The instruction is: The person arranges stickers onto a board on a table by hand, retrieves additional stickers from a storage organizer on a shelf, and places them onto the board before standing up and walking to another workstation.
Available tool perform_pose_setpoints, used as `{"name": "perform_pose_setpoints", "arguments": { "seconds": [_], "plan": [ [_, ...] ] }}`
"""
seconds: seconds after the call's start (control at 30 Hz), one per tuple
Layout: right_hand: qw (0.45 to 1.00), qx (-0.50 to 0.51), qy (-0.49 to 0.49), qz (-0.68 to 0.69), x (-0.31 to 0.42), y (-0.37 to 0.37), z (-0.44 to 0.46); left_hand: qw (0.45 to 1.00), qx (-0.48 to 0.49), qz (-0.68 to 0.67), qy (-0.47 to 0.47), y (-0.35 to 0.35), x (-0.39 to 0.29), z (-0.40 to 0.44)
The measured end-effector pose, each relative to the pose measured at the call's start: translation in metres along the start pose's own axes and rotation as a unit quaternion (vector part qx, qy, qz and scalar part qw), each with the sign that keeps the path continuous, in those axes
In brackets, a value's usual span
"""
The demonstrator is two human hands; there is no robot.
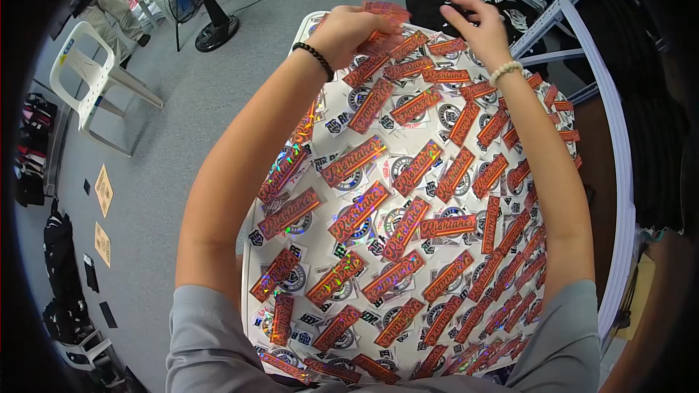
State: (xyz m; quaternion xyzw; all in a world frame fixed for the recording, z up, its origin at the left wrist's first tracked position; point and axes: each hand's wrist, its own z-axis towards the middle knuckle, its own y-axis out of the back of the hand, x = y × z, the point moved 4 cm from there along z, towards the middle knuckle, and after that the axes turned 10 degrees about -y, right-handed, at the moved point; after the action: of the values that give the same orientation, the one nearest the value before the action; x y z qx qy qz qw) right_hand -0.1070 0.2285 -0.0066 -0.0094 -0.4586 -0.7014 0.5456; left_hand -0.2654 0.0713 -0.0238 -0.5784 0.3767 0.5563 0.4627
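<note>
My left hand [351, 33], with a black bead bracelet at the wrist, is closed around a stack of red holographic stickers [387, 12] above the table's far left corner. To its right, my right hand [482, 28] hovers over the far edge, thumb and fingers apart, with nothing visible in it. Below both arms, a white table [256, 298] is covered with many small piles. Each pile shows a red lettered sticker [354, 161] lying over round black-and-white stickers and small black-lettered ones.
On the left stand a white plastic chair [109, 76] and a black floor fan [207, 7]. A person's legs [116, 11] show behind the chair. Metal shelving [590, 36] with folded clothes rises at the right, close to the table. Flat cards [103, 191] lie on the grey floor.
</note>
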Motion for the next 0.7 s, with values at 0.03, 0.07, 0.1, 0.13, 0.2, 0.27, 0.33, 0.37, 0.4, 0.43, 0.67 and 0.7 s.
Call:
{"name": "perform_pose_setpoints", "arguments": {
  "seconds": [0.03, 0.07, 0.1, 0.13, 0.2, 0.27, 0.33, 0.37, 0.4, 0.43, 0.67, 0.7],
  "plan": [
    [0.968, 0.148, -0.064, 0.19, 0.014, -0.009, -0.004, 1.0, -0.018, -0.009, -0.011, -0.006, 0.004, 0.004],
    [0.933, 0.206, -0.124, 0.266, 0.04, -0.004, -0.015, 1.0, -0.015, -0.011, -0.01, -0.012, 0.007, 0.009],
    [0.915, 0.243, -0.154, 0.282, 0.035, -0.008, -0.015, 0.999, 0.001, -0.034, -0.024, -0.019, 0.008, 0.013],
    [0.894, 0.279, -0.184, 0.297, 0.031, -0.01, -0.015, 0.997, 0.017, -0.058, -0.038, -0.025, 0.009, 0.016],
    [0.911, 0.229, -0.218, 0.266, 0.025, 0.008, -0.009, 0.998, -0.017, -0.058, -0.018, -0.032, -0.002, 0.01],
    [0.92, 0.201, -0.239, 0.237, -0.016, 0.017, 0.002, 0.999, -0.01, -0.041, -0.009, -0.033, -0.013, -0.001],
    [0.951, 0.155, -0.232, 0.13, -0.072, 0.022, 0.004, 0.999, 0.011, -0.035, 0.015, -0.027, -0.014, -0.003],
    [0.955, 0.175, -0.223, 0.088, -0.103, 0.02, 0.004, 0.999, 0.023, -0.042, 0.006, -0.024, -0.011, -0.002],
    [0.956, 0.163, -0.24, 0.042, -0.104, 0.024, 0.0, 0.999, 0.024, -0.043, 0.004, -0.025, -0.01, -0.002],
    [0.954, 0.151, -0.26, -0.003, -0.105, 0.027, -0.007, 0.998, 0.023, -0.062, 0.004, -0.026, -0.007, -0.004],
    [0.972, 0.137, -0.085, 0.169, -0.02, 0.041, -0.017, 1.0, 0.005, -0.015, 0.002, -0.048, 0.004, -0.004],
    [0.95, 0.183, -0.133, 0.215, 0.004, 0.043, -0.026, 0.999, 0.007, 0.033, -0.001, -0.055, 0.003, -0.004]
  ]
}}
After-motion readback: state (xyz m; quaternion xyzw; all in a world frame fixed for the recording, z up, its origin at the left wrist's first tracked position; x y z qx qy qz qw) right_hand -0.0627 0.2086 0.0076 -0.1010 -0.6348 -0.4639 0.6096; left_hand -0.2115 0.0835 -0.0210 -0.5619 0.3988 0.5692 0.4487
